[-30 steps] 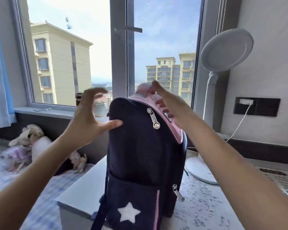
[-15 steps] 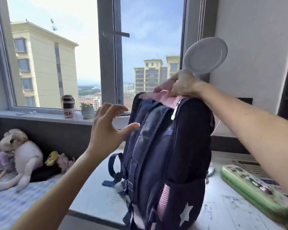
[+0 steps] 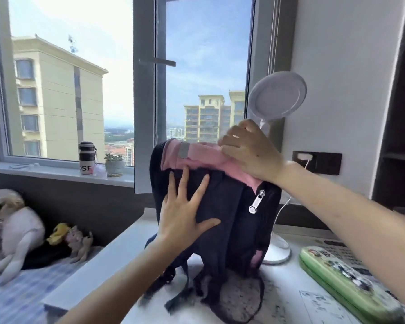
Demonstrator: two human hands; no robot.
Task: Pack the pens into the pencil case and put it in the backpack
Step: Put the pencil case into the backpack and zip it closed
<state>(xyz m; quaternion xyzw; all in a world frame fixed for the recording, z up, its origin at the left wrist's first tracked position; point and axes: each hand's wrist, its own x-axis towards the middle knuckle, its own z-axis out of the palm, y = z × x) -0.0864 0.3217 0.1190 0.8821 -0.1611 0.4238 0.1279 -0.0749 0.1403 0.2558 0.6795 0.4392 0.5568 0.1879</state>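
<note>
One soft navy backpack [image 3: 225, 202] stands on the tabletop [image 3: 117, 249]: left hand [image 3: 182, 216] flat against it, fingers [image 3: 202, 187] spread; right hand [image 3: 250, 155] grips its pink top. One glossy green oblong pencil case [image 3: 346, 279] lies nearby.

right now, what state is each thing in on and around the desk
backpack, upright on the desk
pencil case, closed, flat on the desk, outside the backpack
left hand, flat, fingers spread, pressing the backpack
right hand, gripping the backpack's pink top
bottle, upright on the sill, capped
charger, plugged into the wall socket
</note>
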